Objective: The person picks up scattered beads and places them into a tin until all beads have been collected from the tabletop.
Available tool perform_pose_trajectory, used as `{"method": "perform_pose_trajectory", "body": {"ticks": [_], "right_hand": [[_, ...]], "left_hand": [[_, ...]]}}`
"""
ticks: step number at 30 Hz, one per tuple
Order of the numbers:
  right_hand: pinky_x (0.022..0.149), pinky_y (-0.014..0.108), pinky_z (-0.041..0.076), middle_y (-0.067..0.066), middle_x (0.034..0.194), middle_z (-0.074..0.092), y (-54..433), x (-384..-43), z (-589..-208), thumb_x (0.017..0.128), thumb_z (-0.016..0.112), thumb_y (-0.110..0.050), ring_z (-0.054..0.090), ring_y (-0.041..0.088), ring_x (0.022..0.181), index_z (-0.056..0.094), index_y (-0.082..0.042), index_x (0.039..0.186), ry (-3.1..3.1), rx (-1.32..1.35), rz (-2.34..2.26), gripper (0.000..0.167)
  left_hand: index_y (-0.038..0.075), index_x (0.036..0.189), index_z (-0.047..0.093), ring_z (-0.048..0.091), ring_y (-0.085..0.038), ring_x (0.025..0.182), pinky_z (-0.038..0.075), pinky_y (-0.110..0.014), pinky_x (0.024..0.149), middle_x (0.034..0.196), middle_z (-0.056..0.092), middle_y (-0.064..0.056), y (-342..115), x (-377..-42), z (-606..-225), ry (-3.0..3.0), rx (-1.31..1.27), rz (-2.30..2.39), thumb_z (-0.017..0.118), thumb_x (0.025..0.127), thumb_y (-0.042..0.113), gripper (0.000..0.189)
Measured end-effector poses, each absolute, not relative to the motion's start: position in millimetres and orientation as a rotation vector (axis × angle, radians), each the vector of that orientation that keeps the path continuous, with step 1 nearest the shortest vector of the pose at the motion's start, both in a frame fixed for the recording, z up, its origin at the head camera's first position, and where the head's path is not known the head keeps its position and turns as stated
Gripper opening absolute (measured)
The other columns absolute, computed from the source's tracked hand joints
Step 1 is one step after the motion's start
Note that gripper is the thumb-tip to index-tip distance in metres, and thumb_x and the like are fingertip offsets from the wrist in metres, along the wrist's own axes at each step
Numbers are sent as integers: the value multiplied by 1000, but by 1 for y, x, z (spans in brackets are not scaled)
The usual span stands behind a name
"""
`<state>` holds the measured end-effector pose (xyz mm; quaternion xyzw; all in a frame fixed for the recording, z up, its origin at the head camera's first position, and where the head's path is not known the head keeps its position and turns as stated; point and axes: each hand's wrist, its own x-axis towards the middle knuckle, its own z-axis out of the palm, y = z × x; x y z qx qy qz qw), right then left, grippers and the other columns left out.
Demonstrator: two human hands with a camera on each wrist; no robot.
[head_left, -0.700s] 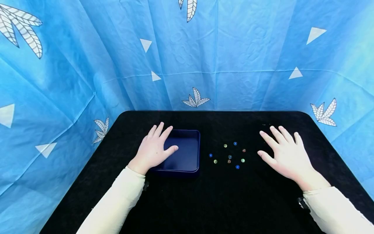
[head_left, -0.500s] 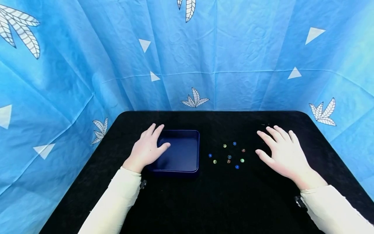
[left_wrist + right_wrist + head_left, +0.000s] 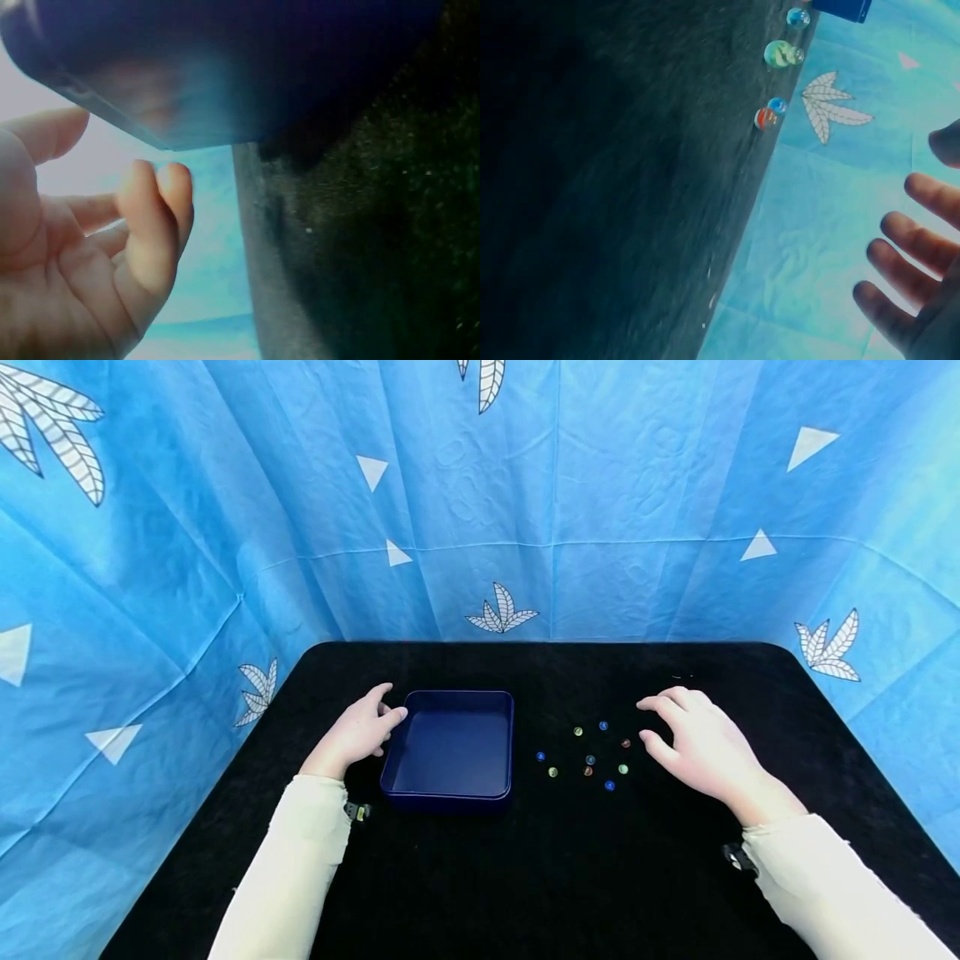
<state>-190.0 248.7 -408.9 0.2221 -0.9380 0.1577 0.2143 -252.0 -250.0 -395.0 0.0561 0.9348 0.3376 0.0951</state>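
My left hand [image 3: 356, 732] is at the left side of a dark blue rectangular tray [image 3: 447, 797]. Its thumb tip lies close to the tray's left rim; contact cannot be told. In the left wrist view the other fingers [image 3: 150, 225] are bent below the tray's wall [image 3: 172, 97], with a gap between. To the right of several glass marbles hovers my right hand [image 3: 701, 747], fingers loosely bent, holding nothing. The marbles, among them a blue one [image 3: 610, 786], a green one [image 3: 623, 769] and a reddish one [image 3: 626, 743], lie scattered between tray and right hand.
A black cloth-covered table [image 3: 570, 877] carries everything. Behind it and along both sides hangs a blue curtain [image 3: 622, 527] with white leaf and triangle prints. Tiny pale specks [image 3: 681, 677] lie near the far edge.
My left hand has moved left off the area above the tray and lowered beside its left rim, fingers bending. The right hand has shifted slightly left, its fingers curving. Tray and marbles stay put.
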Motion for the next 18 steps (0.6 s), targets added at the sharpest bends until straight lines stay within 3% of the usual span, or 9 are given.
{"method": "perform_pose_trajectory", "body": {"ticks": [8, 13, 16, 18], "right_hand": [[86, 57, 47, 6, 122, 59, 236, -206, -413, 95, 66, -30, 53, 32, 118, 64, -14, 129, -2789, 531, 546, 37], [87, 54, 48, 6, 119, 60, 226, -218, -414, 94, 66, -30, 55, 30, 115, 64, -14, 129, -2838, 495, 601, 38], [86, 52, 48, 7, 116, 60, 220, -224, -414, 94, 66, -29, 63, 24, 104, 64, -15, 129, -2857, 476, 640, 38], [86, 52, 48, 8, 117, 59, 216, -228, -413, 95, 65, -29, 68, 16, 88, 63, -15, 130, -2879, 468, 679, 37]], "left_hand": [[6, 158, 29, 51, -23, 57, 49, -38, 56, 101, 57, -18, -256, -258, -407, 2645, 148, 1135, 50, 107, 28, 59], [7, 157, 32, 55, -24, 63, 53, -40, 59, 97, 56, -16, -255, -258, -414, 2571, 153, 1181, 48, 107, 21, 54], [6, 157, 31, 58, -27, 68, 56, -41, 62, 98, 56, -16, -255, -256, -416, 2530, 164, 1206, 47, 107, 17, 54], [6, 157, 31, 59, -28, 69, 56, -41, 63, 101, 56, -16, -256, -256, -417, 2510, 169, 1228, 48, 107, 16, 54]]}}
